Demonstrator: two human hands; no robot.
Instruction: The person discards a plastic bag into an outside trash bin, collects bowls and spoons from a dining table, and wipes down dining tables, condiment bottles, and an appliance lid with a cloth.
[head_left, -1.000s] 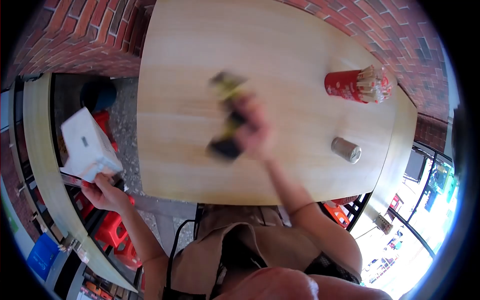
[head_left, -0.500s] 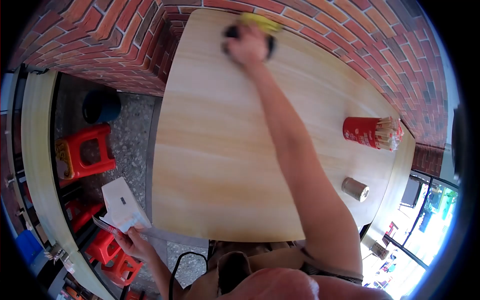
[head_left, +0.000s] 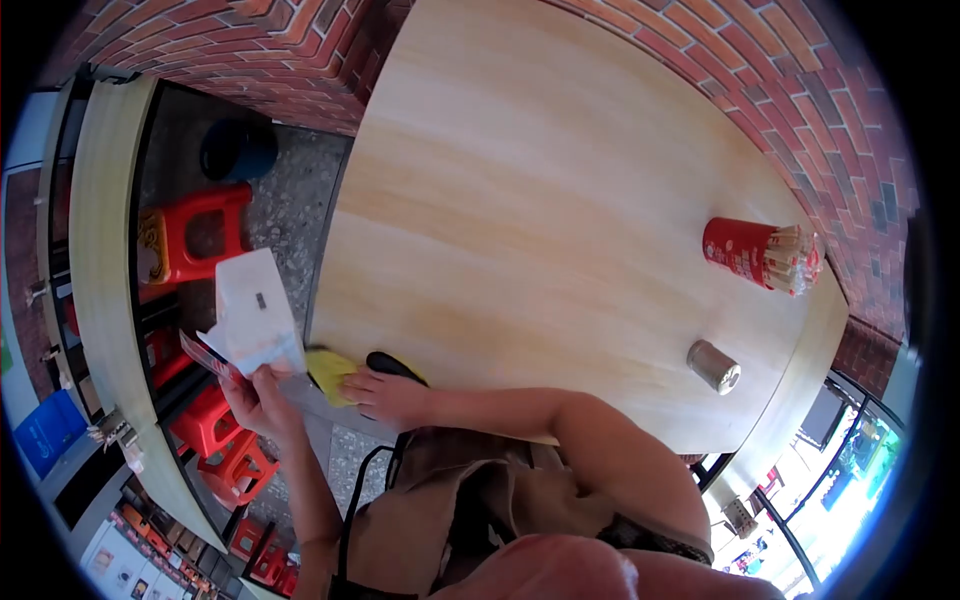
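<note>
My right hand (head_left: pixel 392 398) presses on a yellow and black cloth (head_left: pixel 332 372) at the near left edge of the wooden table (head_left: pixel 540 230). Part of the cloth hangs over that edge, and a dark patch of it shows beyond my fingers. Off the table's left side, my left hand (head_left: pixel 260 405) grips a white box (head_left: pixel 258 305) that looks like a tissue box. A thin card with red print (head_left: pixel 208 357) sticks out beside the box, in the same hand. The fingers under the box are partly hidden.
On the table's right side are a red cup of wrapped chopsticks (head_left: pixel 740 248) and a small metal-looking canister (head_left: pixel 712 366). Brick walls border the far side. To the left are a dark bin (head_left: pixel 238 150), red stools (head_left: pixel 208 232) and another table (head_left: pixel 105 240).
My right hand has swept the cloth from the table's far end to its near left edge. My left hand with the box and card sits higher in view. The view has shifted slightly.
</note>
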